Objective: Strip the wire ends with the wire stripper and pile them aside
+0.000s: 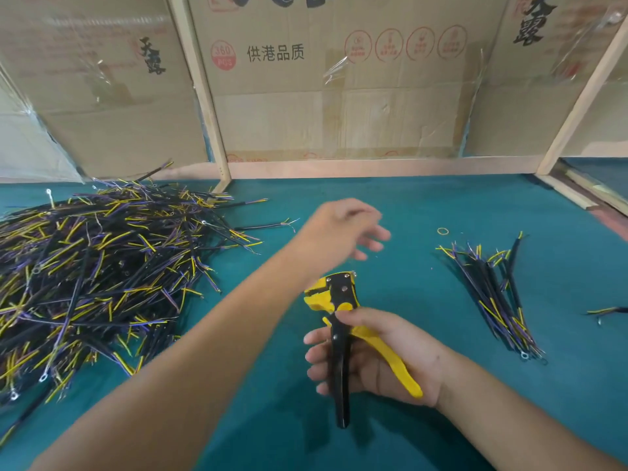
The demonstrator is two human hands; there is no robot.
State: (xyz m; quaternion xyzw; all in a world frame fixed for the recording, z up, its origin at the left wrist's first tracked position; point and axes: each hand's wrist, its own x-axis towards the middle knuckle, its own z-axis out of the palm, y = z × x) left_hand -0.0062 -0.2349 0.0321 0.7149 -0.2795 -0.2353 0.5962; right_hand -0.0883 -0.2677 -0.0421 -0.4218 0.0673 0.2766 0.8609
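Green surface (441,205): large wire heap (95,273) left, small pile (492,294) right; mostly undone. Right hand (377,355) grips stripper (339,321); left hand (343,226) relaxed, empty.

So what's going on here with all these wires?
A person is stripping wire ends at a teal table. The right hand grips a yellow-and-black wire stripper. The left hand hovers open above the table, holding nothing. A big heap of wires lies to the left, a smaller pile to the right.
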